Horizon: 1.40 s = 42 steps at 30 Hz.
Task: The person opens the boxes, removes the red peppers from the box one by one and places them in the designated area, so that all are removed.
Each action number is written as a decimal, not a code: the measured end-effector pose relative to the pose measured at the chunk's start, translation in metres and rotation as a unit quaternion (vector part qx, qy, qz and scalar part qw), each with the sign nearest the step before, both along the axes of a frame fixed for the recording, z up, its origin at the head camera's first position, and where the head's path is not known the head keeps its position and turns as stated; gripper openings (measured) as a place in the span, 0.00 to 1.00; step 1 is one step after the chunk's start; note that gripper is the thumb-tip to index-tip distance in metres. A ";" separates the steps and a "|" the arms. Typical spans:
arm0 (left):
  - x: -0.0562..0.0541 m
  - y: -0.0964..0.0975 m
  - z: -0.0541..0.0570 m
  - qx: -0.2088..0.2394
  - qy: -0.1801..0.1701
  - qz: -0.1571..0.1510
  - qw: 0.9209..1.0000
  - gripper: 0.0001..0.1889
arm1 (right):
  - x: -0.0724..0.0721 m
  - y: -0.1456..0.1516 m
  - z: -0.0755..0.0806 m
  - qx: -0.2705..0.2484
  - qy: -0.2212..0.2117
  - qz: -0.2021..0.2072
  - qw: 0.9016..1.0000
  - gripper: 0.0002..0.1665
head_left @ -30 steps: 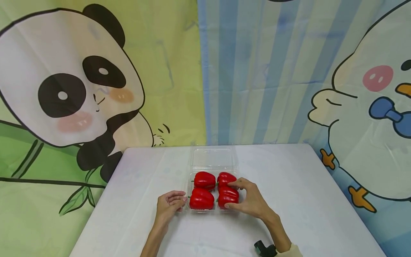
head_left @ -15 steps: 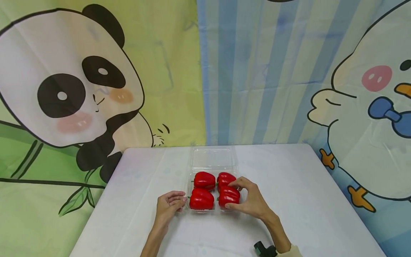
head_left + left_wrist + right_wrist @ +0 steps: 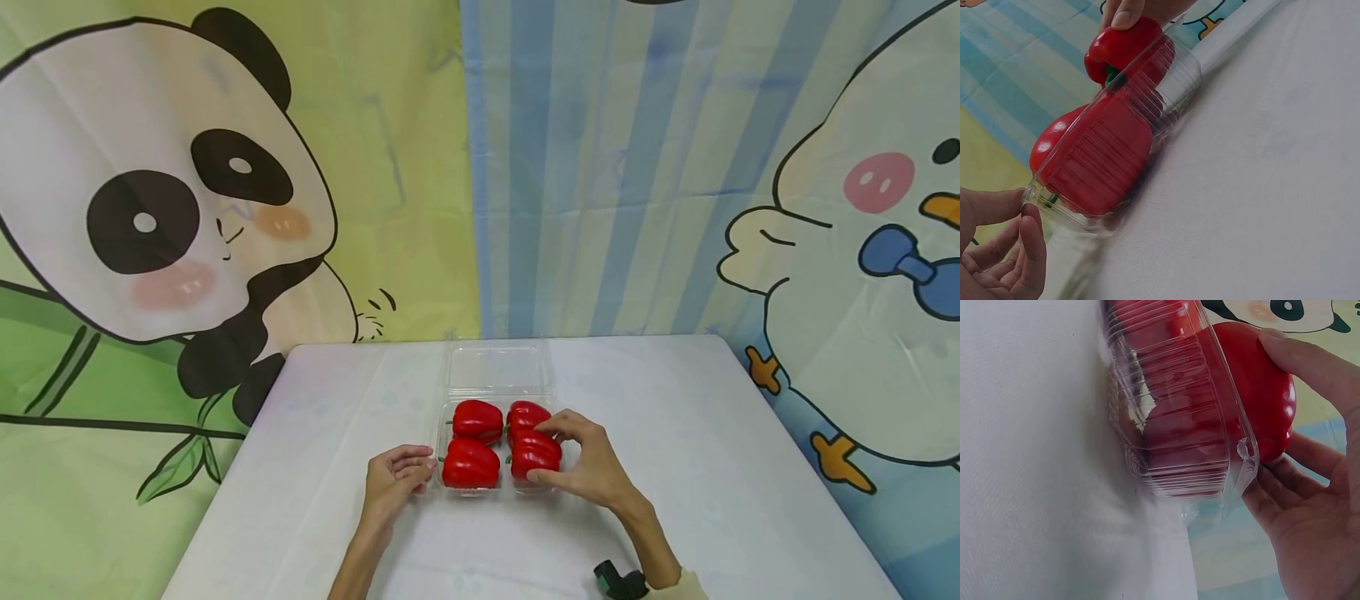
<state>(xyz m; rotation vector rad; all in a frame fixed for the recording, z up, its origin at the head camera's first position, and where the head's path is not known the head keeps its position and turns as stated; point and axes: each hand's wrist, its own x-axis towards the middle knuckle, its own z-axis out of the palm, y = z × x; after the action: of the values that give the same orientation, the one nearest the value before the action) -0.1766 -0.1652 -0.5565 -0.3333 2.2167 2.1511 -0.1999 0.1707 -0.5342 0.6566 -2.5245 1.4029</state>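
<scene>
Several red bell peppers sit in a clear plastic clamshell box (image 3: 505, 483), its lid (image 3: 498, 369) folded back behind it. My right hand (image 3: 588, 467) grips the front right bell pepper (image 3: 536, 452), thumb on the near side and fingers on the far side. In the right wrist view that pepper (image 3: 1257, 387) stands partly above the box rim. The left hand (image 3: 1007, 244) pinches the box's rim at its left corner between thumb and finger. Beside it lies the front left bell pepper (image 3: 470, 464). Behind are the back left (image 3: 477, 421) and back right bell peppers (image 3: 527, 417).
A white cloth covers the table (image 3: 675, 433). A dark green and black object (image 3: 621, 581) shows by the right wrist at the front. Curtains printed with a panda (image 3: 187, 183) and a white bird (image 3: 862, 350) hang behind and beside the table.
The right hand has lifted the front right pepper slightly, up and a little to the right in the head view. The left hand has stayed at the box rim.
</scene>
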 end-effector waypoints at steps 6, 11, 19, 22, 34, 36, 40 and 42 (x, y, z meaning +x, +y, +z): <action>0.001 0.001 0.001 0.000 -0.004 0.003 1.000 0.15 | 0.000 0.000 0.001 -0.008 0.005 0.007 1.000 0.34; 0.001 0.001 0.001 -0.002 -0.002 0.001 1.000 0.16 | 0.000 -0.001 0.001 -0.010 0.005 0.004 1.000 0.34; 0.000 0.001 0.000 -0.003 -0.004 0.000 1.000 0.16 | 0.001 -0.001 -0.001 -0.013 0.007 0.000 1.000 0.33; 0.000 0.001 0.001 0.000 -0.003 0.001 1.000 0.15 | 0.001 -0.002 -0.002 -0.019 0.010 -0.001 1.000 0.32; 0.001 0.001 0.000 0.004 -0.005 0.003 1.000 0.16 | 0.003 -0.003 -0.005 -0.041 0.015 -0.013 0.999 0.33; 0.001 0.001 0.000 0.004 -0.006 0.003 1.000 0.16 | 0.003 -0.003 -0.006 -0.045 0.015 -0.015 0.999 0.33; 0.001 0.000 -0.001 0.005 -0.004 0.001 1.000 0.15 | 0.004 -0.003 -0.008 -0.052 0.016 -0.020 0.998 0.34; 0.000 0.000 0.000 0.005 0.000 -0.002 1.000 0.16 | 0.004 -0.004 -0.009 -0.056 0.018 -0.022 0.998 0.34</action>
<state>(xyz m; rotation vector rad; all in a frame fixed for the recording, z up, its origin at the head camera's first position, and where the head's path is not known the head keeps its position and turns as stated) -0.1765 -0.1657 -0.5567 -0.3287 2.2036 2.1609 -0.1961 0.1671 -0.5428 0.5960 -2.3986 1.4896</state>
